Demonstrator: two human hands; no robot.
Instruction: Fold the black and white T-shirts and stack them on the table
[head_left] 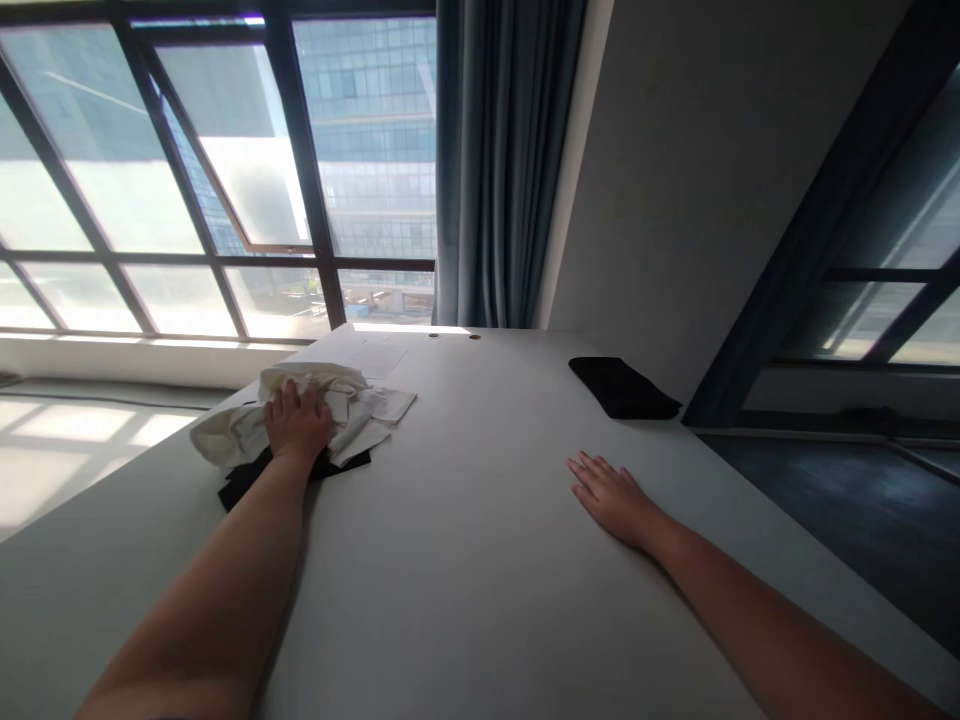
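Cloth (349,408), pale and crumpled, lies at the left of a white table (465,560), partly over a black sheet (246,482). Left hand (298,418) rests on it, fingers spread; whether they pinch any fabric, I cannot tell. Right hand (611,500) is palm down, fingers slightly parted, near a black bundle (624,388). Tugging could drag the sheet along, since they overlap.

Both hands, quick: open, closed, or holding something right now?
Left hand: on the crumpled white cloth; whether it grips cannot be told.
Right hand: open, palm down on the white table, holding nothing.
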